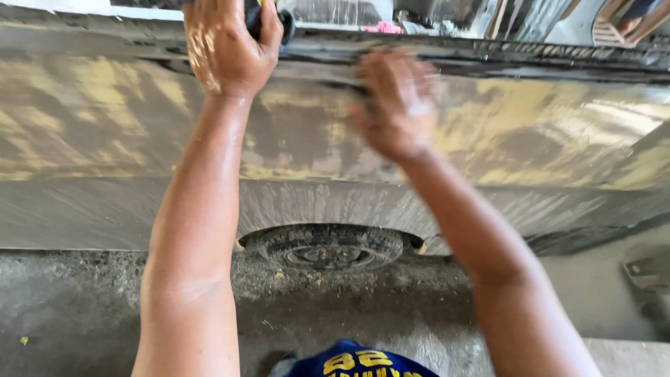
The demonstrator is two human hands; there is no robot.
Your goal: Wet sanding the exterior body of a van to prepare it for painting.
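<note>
I face the side of a car body [105, 126], its panel dull grey with yellowish filler patches and sanding streaks. My left hand [227, 45] is raised to the panel's top edge and is closed on a dark object, only partly visible at the frame's top. My right hand [398, 105] is blurred from motion and presses flat against the panel just below the dark window trim [488, 52]; something dark shows at its fingertips, too blurred to identify. Both forearms are wet.
A dusty tyre [328, 246] sits in the wheel arch below my hands. The concrete floor [70, 300] is wet and gritty. A dark metal piece [645, 272] lies at the right edge. My blue shirt with yellow print [356, 363] shows at the bottom.
</note>
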